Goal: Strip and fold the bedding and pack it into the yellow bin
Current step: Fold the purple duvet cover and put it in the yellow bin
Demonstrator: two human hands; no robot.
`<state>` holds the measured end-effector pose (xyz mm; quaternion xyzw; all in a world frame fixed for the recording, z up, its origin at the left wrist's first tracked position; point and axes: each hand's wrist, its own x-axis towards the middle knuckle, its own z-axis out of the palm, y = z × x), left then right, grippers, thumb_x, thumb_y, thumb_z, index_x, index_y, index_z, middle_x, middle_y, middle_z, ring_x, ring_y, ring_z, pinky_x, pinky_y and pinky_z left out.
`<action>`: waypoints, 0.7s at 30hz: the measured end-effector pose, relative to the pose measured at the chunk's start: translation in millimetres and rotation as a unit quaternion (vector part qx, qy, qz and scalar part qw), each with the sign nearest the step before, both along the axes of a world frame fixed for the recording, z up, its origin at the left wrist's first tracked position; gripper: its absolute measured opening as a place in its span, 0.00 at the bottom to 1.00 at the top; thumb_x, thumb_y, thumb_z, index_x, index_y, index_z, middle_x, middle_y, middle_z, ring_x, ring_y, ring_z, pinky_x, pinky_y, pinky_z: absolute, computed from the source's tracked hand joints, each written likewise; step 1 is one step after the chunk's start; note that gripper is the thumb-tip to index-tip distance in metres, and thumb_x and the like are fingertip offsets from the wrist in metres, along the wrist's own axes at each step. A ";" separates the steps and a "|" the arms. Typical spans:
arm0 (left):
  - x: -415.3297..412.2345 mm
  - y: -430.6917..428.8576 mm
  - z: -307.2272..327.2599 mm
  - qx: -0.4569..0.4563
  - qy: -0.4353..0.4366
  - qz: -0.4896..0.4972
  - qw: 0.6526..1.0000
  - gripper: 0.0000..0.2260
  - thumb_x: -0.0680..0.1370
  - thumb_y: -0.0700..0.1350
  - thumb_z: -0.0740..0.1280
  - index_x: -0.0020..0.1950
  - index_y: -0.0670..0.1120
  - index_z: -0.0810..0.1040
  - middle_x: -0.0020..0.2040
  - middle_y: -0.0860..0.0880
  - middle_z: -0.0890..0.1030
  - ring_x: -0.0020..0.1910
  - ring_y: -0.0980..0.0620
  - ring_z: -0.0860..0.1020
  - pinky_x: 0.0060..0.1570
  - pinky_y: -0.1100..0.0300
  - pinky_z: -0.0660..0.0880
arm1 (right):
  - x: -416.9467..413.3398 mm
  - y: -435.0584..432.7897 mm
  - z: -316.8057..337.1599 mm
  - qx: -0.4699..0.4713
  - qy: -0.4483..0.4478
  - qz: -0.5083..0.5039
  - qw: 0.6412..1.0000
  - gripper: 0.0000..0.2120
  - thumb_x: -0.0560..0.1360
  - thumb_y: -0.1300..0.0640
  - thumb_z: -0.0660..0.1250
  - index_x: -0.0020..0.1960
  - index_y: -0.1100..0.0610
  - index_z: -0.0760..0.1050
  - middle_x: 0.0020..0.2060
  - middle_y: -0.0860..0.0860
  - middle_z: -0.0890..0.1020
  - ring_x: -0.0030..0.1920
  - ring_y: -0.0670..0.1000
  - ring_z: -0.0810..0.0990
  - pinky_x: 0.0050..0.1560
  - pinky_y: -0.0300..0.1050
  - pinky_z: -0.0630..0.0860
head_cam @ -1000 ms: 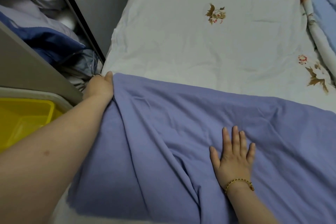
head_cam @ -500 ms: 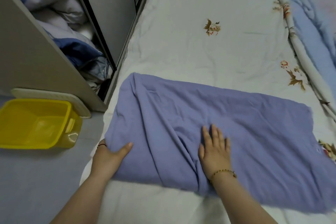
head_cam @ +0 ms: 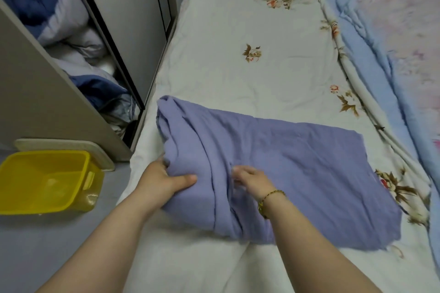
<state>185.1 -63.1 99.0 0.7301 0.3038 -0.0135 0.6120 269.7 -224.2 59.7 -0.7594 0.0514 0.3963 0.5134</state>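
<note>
A folded purple sheet lies across the near part of the bed, on a white flowered sheet. My left hand grips the purple sheet's near left corner, thumb on top and fingers tucked under. My right hand, with a gold bracelet on its wrist, pinches a fold of the same sheet near its middle. The yellow bin stands empty on the floor to the left of the bed.
An open wardrobe stuffed with blue and white bedding stands left of the bed. A beige lid leans behind the bin. A light blue and pink quilt is bunched along the bed's right side. Grey floor lies at lower left.
My left hand came back from the sheet's far left corner to its near left corner and closed on it. My right hand went from lying flat to pinching a fold.
</note>
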 end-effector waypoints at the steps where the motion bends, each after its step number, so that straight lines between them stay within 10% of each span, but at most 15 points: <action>1: 5.8 -14.1 13.0 0.019 -0.019 -0.041 0.999 0.19 0.66 0.40 0.76 0.52 0.48 0.72 0.42 0.59 0.75 0.39 0.62 0.74 0.35 0.75 0.70 | 7.3 -7.8 18.0 0.073 0.011 -0.069 0.995 0.15 0.79 0.54 0.58 0.64 0.59 0.69 0.63 0.57 0.75 0.54 0.51 0.74 0.59 0.47 0.71; 5: 29.4 -78.9 38.1 0.122 -0.032 -0.255 0.959 0.16 0.65 0.49 0.71 0.50 0.47 0.75 0.45 0.60 0.72 0.48 0.54 0.76 0.42 0.68 0.71 | 30.3 -37.4 70.5 0.180 -0.061 -0.065 0.980 0.25 0.75 0.47 0.64 0.69 0.53 0.63 0.59 0.51 0.73 0.53 0.49 0.74 0.47 0.41 0.77; 10: 46.6 -159.1 17.0 0.273 0.029 -0.440 0.855 0.16 0.75 0.49 0.65 0.60 0.43 0.74 0.67 0.54 0.64 0.61 0.48 0.72 0.57 0.55 0.71 | 48.5 -92.0 77.4 0.029 -0.146 -0.019 0.989 0.15 0.75 0.65 0.64 0.60 0.56 0.66 0.48 0.52 0.73 0.37 0.47 0.73 0.29 0.30 0.72; 12: 48.9 -177.5 6.9 0.173 0.016 -0.464 0.869 0.20 0.76 0.49 0.66 0.66 0.45 0.71 0.71 0.57 0.60 0.68 0.59 0.67 0.65 0.64 0.65 | 55.2 -122.8 66.4 -0.045 -0.136 -0.059 0.988 0.09 0.75 0.68 0.62 0.41 0.57 0.67 0.35 0.53 0.72 0.30 0.48 0.67 0.25 0.32 0.67; 15: 49.8 -187.6 4.8 0.022 -0.065 -0.339 0.938 0.12 0.77 0.42 0.66 0.60 0.49 0.76 0.59 0.59 0.70 0.51 0.84 0.66 0.55 0.83 0.62 | 66.2 -162.3 52.4 -0.066 -0.108 -0.088 0.988 0.13 0.76 0.66 0.62 0.34 0.56 0.67 0.28 0.55 0.68 0.28 0.51 0.67 0.28 0.38 0.67; 18: 58.7 -175.0 -11.7 0.068 -0.113 -0.103 0.986 0.11 0.79 0.38 0.61 0.53 0.54 0.75 0.57 0.58 0.73 0.52 0.79 0.69 0.56 0.84 0.61 | 81.7 -193.5 47.9 -0.058 -0.086 -0.105 0.989 0.08 0.77 0.64 0.62 0.39 0.59 0.71 0.32 0.54 0.73 0.33 0.51 0.72 0.32 0.38 0.70; 21: 81.6 -169.6 -41.4 0.186 -0.018 -0.149 0.971 0.21 0.80 0.49 0.59 0.72 0.49 0.62 0.73 0.53 0.60 0.71 0.58 0.59 0.67 0.72 0.54 | 105.4 -226.4 31.8 -0.057 -0.085 -0.131 0.986 0.04 0.76 0.66 0.63 0.50 0.64 0.74 0.47 0.60 0.79 0.45 0.61 0.78 0.50 0.52 0.77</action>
